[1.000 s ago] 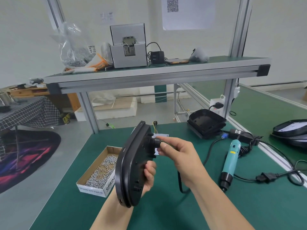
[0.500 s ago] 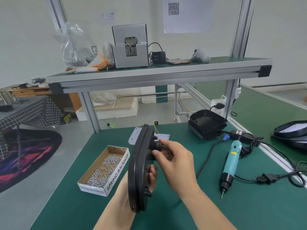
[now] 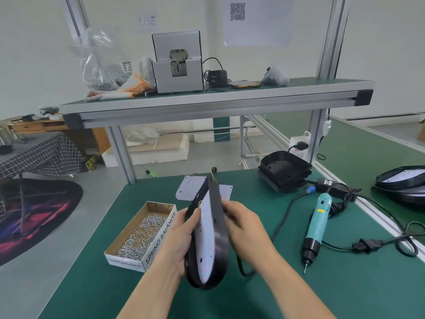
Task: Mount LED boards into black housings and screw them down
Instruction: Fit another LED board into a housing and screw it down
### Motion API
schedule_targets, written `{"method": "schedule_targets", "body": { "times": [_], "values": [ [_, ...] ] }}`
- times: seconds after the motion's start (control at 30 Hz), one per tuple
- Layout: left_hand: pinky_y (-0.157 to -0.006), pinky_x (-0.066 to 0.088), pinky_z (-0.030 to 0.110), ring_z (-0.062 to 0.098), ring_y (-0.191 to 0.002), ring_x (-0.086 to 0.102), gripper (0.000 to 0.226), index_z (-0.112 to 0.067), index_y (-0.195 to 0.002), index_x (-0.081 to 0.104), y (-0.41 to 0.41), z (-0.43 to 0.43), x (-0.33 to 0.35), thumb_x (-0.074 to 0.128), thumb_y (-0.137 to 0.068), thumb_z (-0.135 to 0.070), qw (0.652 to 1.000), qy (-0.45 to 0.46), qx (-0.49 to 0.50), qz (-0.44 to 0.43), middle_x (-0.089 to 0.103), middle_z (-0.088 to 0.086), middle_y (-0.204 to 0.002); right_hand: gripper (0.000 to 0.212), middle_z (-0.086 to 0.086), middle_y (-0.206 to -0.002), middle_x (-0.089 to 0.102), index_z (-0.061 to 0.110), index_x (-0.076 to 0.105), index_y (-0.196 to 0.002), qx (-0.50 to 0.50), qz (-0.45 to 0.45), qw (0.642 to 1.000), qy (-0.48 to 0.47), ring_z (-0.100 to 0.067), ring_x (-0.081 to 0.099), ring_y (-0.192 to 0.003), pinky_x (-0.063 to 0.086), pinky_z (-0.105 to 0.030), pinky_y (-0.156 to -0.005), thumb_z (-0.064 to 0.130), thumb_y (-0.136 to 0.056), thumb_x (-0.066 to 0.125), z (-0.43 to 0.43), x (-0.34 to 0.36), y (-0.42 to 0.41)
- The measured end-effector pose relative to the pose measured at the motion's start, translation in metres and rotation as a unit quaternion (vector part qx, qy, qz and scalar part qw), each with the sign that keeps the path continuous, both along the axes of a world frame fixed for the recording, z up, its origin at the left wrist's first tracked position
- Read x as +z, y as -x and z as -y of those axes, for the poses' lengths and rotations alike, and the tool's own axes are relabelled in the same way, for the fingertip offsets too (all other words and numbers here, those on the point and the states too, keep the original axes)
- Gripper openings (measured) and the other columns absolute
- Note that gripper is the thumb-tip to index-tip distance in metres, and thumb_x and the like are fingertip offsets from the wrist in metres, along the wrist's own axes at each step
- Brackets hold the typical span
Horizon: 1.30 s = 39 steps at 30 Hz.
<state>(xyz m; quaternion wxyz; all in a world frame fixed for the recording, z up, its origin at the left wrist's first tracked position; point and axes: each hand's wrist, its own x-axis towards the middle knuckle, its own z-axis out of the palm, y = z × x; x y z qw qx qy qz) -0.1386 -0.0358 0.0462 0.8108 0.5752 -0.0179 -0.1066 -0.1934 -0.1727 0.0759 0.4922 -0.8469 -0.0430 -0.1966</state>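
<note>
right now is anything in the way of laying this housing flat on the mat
A black cable loops on the mat under the right hand, beside the housing; the screw box sits close on the left.

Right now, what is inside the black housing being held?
A white LED board fills the black housing, held by the left hand and right hand. The housing floor beneath is covered.

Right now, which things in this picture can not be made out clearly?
Head view:
- Right hand fingertips: hidden behind the black housing.
- LED board: seen almost edge-on; any screws in it are unreadable.
- Housings at right: cut off by the frame edge.
- Screws in the box: too small to count.
</note>
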Motion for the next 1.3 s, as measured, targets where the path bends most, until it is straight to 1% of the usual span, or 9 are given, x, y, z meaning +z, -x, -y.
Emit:
{"method": "schedule_targets", "body": {
  "times": [0.1,0.17,0.23,0.33,0.43,0.57,0.8,1.0,1.3],
  "values": [
    [-0.06,0.055,0.025,0.005,-0.071,0.068,0.017,-0.026,-0.108,0.055,-0.008,-0.005,-0.008,0.066,-0.095,-0.026,0.996,-0.04,0.067,0.031,0.071,-0.011,-0.081,0.023,0.009,-0.091,0.069,0.016,0.076,-0.103,-0.114,-0.003,0.979,-0.17,-0.013,0.063,-0.088,0.049,-0.025,-0.081,0.032,-0.097,0.06,0.022,0.001,-0.005],
    [-0.069,0.055,0.03,0.007,-0.079,0.067,0.021,-0.03,-0.109,0.053,-0.01,-0.006,-0.011,0.067,-0.095,-0.023,0.992,-0.056,0.09,0.071,0.07,-0.008,-0.092,0.061,-0.001,-0.071,0.067,0.013,0.072,-0.095,-0.056,-0.129,0.942,-0.305,-0.014,0.058,-0.064,0.049,-0.028,-0.059,0.069,-0.078,0.058,0.028,0.0,-0.006],
    [-0.082,0.055,0.038,0.015,-0.095,0.065,0.025,-0.032,-0.11,0.052,-0.008,-0.007,-0.013,0.067,-0.095,-0.018,0.982,-0.107,0.087,0.128,0.067,-0.001,-0.106,0.077,-0.006,-0.09,0.075,0.018,0.07,-0.11,0.054,-0.241,0.923,-0.295,-0.012,0.067,-0.078,0.054,-0.029,-0.071,0.081,-0.066,0.064,0.026,-0.005,-0.007],
    [-0.09,0.051,0.037,0.014,-0.105,0.062,0.031,-0.04,-0.11,0.051,-0.004,-0.004,-0.015,0.066,-0.095,-0.016,0.957,-0.196,0.051,0.208,0.064,-0.006,-0.112,0.045,0.001,-0.11,0.077,0.015,0.07,-0.117,0.09,-0.215,0.917,-0.325,-0.016,0.071,-0.105,0.054,-0.026,-0.085,0.044,-0.084,0.078,0.025,-0.019,-0.011],
    [-0.078,0.05,0.023,0.001,-0.09,0.059,0.034,-0.041,-0.111,0.047,-0.002,-0.001,-0.018,0.066,-0.094,-0.019,0.931,-0.261,0.041,0.253,0.062,-0.024,-0.099,0.017,-0.011,-0.101,0.078,0.004,0.074,-0.104,0.033,-0.215,0.897,-0.384,-0.026,0.074,-0.094,0.058,-0.034,-0.085,0.011,-0.089,0.074,0.029,-0.031,-0.019],
    [-0.064,0.047,0.014,-0.001,-0.076,0.058,0.033,-0.038,-0.111,0.046,-0.005,0.004,-0.022,0.065,-0.094,-0.017,0.923,-0.279,0.046,0.261,0.062,-0.028,-0.092,0.011,-0.017,-0.097,0.077,0.002,0.075,-0.097,0.024,-0.211,0.888,-0.408,-0.028,0.075,-0.082,0.06,-0.036,-0.076,0.006,-0.087,0.074,0.028,-0.042,-0.022],
    [-0.065,0.052,0.043,0.023,-0.068,0.058,0.033,-0.044,-0.11,0.041,-0.016,0.011,-0.021,0.062,-0.094,-0.024,0.905,-0.347,0.039,0.244,0.065,-0.001,-0.082,0.022,-0.022,-0.103,0.075,-0.002,0.073,-0.107,0.028,-0.192,0.855,-0.481,-0.032,0.075,-0.087,0.06,-0.038,-0.071,0.007,-0.087,0.072,0.027,-0.061,-0.029],
    [-0.063,0.048,0.03,0.005,-0.065,0.056,0.032,-0.041,-0.11,0.042,-0.029,0.019,-0.025,0.062,-0.095,-0.023,0.91,-0.341,0.049,0.229,0.064,-0.013,-0.084,0.018,-0.008,-0.109,0.076,0.009,0.07,-0.113,-0.007,-0.145,0.921,-0.363,-0.028,0.072,-0.105,0.057,-0.044,-0.095,0.016,-0.096,0.067,0.034,-0.065,-0.04],
    [-0.07,0.048,0.029,0.013,-0.079,0.057,0.024,-0.03,-0.119,0.045,-0.028,0.032,-0.044,0.047,-0.099,-0.016,0.963,-0.27,-0.013,0.02,0.064,0.001,-0.101,0.023,-0.004,-0.089,0.068,0.011,0.063,-0.084,-0.134,-0.222,0.965,-0.034,-0.026,0.061,-0.086,0.046,-0.035,-0.074,0.032,-0.092,0.067,0.053,-0.081,-0.052]
  ]
}}
